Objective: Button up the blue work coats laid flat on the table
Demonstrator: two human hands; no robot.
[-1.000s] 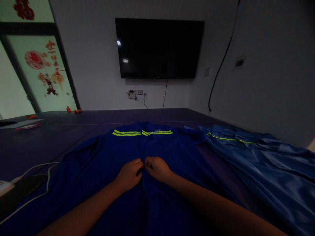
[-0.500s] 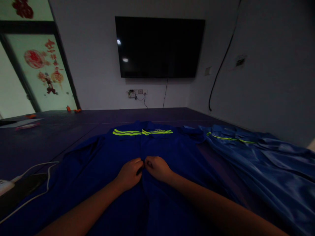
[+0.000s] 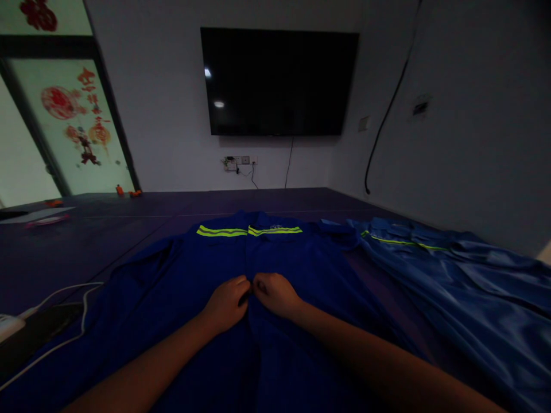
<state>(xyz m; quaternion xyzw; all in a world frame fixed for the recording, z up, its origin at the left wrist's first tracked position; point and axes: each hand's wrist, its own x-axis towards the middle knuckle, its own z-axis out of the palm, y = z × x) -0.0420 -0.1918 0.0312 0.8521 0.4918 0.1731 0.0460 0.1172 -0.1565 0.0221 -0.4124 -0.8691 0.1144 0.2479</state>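
Note:
A dark blue work jacket (image 3: 288, 261) with yellow-green reflective stripes across the chest lies spread out, collar pointing away from me. At its front opening, around mid-length, my left hand (image 3: 230, 301) is closed with the fingertips pinching the edge of the cloth. My right hand (image 3: 275, 292) is closed just beside it, gripping the opposite front edge. The fingertips of both hands almost meet. Whether a button or other fastener sits between them is hidden.
A second, lighter blue garment (image 3: 451, 275) with a thin yellow stripe lies to the right. On the left are a dark phone-like slab (image 3: 43, 332), a white cable (image 3: 85, 315) and a white plug block (image 3: 11, 326). A television (image 3: 279, 83) hangs on the far wall.

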